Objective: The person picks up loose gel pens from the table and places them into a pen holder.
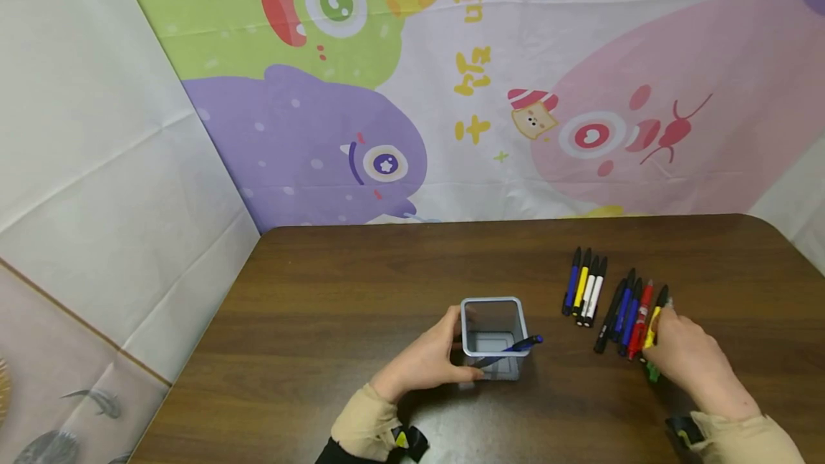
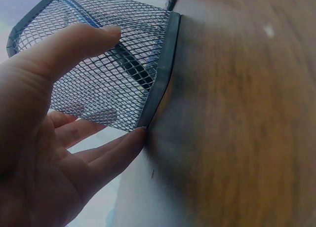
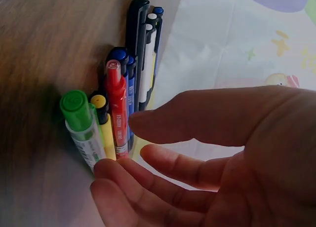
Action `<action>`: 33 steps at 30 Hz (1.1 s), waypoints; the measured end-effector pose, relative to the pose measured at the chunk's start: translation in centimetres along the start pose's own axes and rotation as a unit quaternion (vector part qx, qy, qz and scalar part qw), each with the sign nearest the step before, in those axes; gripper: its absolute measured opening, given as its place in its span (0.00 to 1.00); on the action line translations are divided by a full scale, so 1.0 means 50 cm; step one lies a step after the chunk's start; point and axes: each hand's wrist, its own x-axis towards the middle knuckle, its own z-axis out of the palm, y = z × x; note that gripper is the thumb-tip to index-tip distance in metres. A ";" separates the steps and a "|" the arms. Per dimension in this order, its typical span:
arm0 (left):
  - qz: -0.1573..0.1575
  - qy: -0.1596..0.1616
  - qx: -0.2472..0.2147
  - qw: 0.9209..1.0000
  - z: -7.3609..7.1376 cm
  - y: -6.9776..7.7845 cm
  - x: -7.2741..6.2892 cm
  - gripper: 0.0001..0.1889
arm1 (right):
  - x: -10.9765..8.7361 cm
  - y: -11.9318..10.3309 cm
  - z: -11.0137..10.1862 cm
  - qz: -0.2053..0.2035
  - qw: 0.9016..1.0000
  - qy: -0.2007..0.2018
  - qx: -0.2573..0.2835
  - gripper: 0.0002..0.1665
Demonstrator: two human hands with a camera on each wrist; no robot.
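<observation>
My left hand holds a mesh pen holder, thumb against one side and fingers round another. A blue pen leans inside it, its end poking past the rim. At the right, my right hand hovers at a row of pens, its fingers loosely bent. In the right wrist view a gap shows between thumb and fingers. Closest to those fingers are a green-capped marker, a yellow pen and a red pen. Beside them lie blue pens and a black pen.
Farther back lies a second group: a blue pen, a yellow pen and white pens. All of it is on a brown wooden table. A cartoon-printed cloth hangs behind the table's far edge.
</observation>
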 end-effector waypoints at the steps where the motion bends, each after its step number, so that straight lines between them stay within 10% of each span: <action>1: -0.001 0.000 0.000 1.000 0.000 0.000 0.000 0.42 | 0.001 0.002 0.001 -0.001 1.000 -0.003 -0.001 0.32; 22: -0.006 -0.001 0.005 1.000 0.001 -0.004 -0.001 0.41 | 0.003 0.012 0.008 0.019 0.999 -0.035 -0.002 0.15; 33: 0.009 0.001 0.017 1.000 0.000 -0.006 0.000 0.42 | -0.003 0.006 0.010 0.044 0.999 -0.017 0.012 0.26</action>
